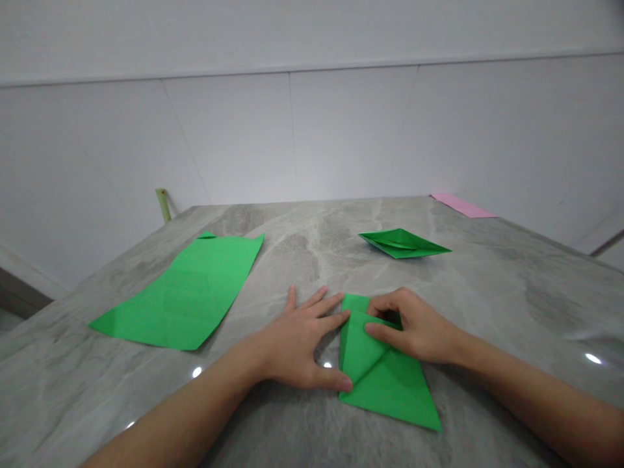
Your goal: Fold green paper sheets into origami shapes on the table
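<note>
A partly folded green paper (394,390) lies on the grey marble table (312,260) right in front of me. My left hand (297,344) rests flat beside its left edge, fingers spread, with fingertips and thumb touching the paper. My right hand (414,328) is curled over the paper's top, pinching a raised flap between thumb and fingers.
A flat creased green sheet (182,292) lies to the left. A folded green paper boat shape (402,242) sits farther back on the right. A pink sheet (463,205) lies at the far right corner. White wall panels rise behind the table.
</note>
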The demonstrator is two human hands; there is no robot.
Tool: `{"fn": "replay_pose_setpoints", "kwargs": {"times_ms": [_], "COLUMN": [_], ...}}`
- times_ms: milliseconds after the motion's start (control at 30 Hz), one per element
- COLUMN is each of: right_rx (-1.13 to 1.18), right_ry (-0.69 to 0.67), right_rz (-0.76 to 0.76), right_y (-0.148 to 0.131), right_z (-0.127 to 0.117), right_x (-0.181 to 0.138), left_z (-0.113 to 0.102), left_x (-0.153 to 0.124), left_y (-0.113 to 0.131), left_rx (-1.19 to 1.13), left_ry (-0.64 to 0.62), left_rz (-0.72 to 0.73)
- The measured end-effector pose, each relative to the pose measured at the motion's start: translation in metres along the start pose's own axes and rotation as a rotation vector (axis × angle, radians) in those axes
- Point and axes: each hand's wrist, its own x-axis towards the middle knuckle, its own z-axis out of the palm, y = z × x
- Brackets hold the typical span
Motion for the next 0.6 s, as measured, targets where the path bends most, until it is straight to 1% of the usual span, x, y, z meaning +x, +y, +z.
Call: {"fn": "replay_pose_setpoints", "kwargs": {"times_ms": [233,367,600], "right_rx": [0.006,-0.019,-0.013], "right_ry": [0.013,0.039,0.047], "right_rz": [0.034,0.054,0.052], "right_y": [-0.0011,-0.0023,-0.0048], "right_z": [0.0058,0.0084,0.0089], "right_x": [0.0033,0.0045,0.0051], "left_z": [-0.0007,-0.0003,0.0002], "left_x": [0.0003,0.0005,0.0012], "left_y": [0.0,0.0007,0.0009], "left_rx": [-0.015,-0.033,-0.06], "left_ry": [-0.003,0.001,0.01], "left_rz": [0.011,-0.008,-0.019]}}
